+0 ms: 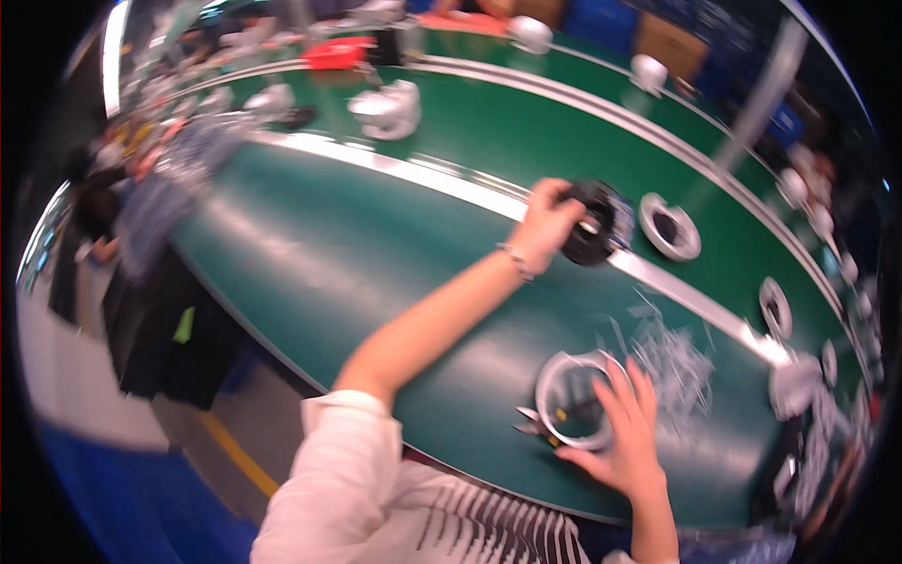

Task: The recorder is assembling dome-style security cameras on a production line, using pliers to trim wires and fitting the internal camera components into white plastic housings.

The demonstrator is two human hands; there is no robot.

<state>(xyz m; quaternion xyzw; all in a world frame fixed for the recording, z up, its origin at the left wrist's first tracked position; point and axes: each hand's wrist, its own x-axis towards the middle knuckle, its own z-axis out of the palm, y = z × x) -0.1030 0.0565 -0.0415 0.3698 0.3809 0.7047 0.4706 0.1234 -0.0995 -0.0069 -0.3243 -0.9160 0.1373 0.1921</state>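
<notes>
My left hand (548,226) is stretched far forward to the white rail and grips a round black plastic part (589,224) with a hole in its middle. Down near the bench's front edge, my right hand (625,423) has its thumb and fingers spread about the right side of a white ring (546,399) and appears to hold it. The ring lies on the green bench, whose surface shows through its opening. Metal jaws of a pair of cutters (529,422) poke out at the ring's left; the rest is partly hidden. Motion blurs both hands a little.
Clear plastic scraps (672,362) lie right of the ring. Beyond the white rail (404,169), a green conveyor (526,122) carries a white ring with a black centre (669,227) and a white housing (387,110). White parts (797,385) crowd the right end. Plastic bags (193,160) lie left.
</notes>
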